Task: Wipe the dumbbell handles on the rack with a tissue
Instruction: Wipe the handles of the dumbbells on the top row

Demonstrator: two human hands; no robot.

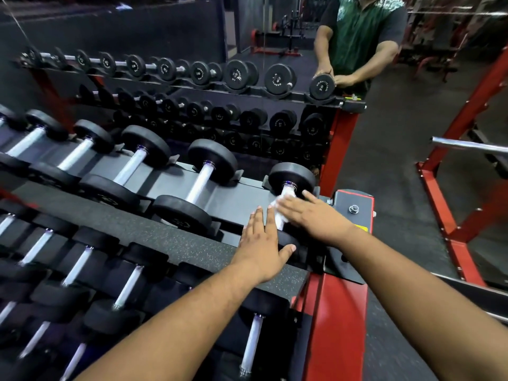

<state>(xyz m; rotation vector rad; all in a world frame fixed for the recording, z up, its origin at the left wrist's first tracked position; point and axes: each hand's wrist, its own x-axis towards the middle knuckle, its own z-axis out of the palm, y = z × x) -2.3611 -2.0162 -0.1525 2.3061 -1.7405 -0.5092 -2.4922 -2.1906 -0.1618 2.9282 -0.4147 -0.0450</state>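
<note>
The rightmost dumbbell (292, 178) on the top shelf of the rack (242, 204) has black round heads and a silver handle. A white tissue (281, 214) is wrapped over that handle. My right hand (310, 215) lies on the tissue, fingers stretched out and pressing it against the handle. My left hand (264, 248) rests flat on the near head of the same dumbbell, fingers spread, holding nothing. The near head is mostly hidden under my left hand. Several more dumbbells (203, 177) line the shelf to the left.
A lower shelf with several dumbbells (129, 287) sits nearer to me. The rack's red upright (338, 312) is at the right. A mirror behind shows my reflection (357, 42) and the rack. A red frame with a silver bar (467, 145) stands to the right.
</note>
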